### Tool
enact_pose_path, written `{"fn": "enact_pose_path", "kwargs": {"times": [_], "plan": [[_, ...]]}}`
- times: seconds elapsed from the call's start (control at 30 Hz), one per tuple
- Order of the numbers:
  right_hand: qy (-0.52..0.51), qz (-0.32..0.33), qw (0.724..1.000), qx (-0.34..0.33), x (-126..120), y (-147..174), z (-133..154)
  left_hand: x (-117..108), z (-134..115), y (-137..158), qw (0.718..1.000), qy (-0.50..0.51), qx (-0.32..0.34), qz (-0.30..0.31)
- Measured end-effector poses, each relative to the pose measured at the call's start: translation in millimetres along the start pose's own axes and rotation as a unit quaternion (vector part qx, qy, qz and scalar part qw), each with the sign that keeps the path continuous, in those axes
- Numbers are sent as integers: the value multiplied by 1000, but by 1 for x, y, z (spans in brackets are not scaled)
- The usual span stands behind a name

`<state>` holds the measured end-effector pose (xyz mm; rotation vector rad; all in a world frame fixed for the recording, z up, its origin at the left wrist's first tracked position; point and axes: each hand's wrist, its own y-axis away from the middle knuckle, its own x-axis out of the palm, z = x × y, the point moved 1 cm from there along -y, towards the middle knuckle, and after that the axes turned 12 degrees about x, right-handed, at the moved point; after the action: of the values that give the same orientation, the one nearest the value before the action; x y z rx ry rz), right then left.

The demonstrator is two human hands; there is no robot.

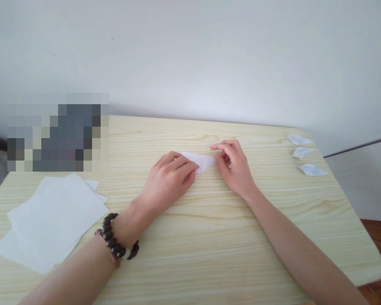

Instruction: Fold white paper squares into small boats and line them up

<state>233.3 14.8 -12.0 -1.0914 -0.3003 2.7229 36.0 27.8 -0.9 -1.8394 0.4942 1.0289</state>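
The left hand [171,176] pinches the folded paper [205,162], probably steadying it; whether the right hand [236,167] pinches its tip, I can't tell.

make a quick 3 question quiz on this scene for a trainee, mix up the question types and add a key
1. Count: how many small folded papers lie near the right edge of the table?
2. True or false: the loose white sheets overlap one another.
3. Name it: what do the left hand and the right hand have at their fingertips?

Key:
1. Three.
2. True.
3. A folded piece of white paper.
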Motion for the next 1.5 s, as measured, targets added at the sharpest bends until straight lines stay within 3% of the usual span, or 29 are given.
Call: {"fn": "enact_pose_path", "kwargs": {"times": [0.13, 0.3, 0.53, 0.97, 1.5], "plan": [[71, 47, 995, -51, 2, 2, 4, 1, 8, 1, 998, 48, -40, -9], [94, 64, 992, -53, 3, 2, 5, 0, 8, 2, 994, -29, -98, 31], [98, 63, 991, -66, 2, 2, 6, 2, 9, 1, 993, -9, -100, 55], [73, 79, 991, -85, -1, 3, 7, -1, 9, -2, 992, 93, -86, 18], [94, 93, 988, -78, -3, 3, 8, 2, 11, -1, 992, 73, -104, 25]]}}
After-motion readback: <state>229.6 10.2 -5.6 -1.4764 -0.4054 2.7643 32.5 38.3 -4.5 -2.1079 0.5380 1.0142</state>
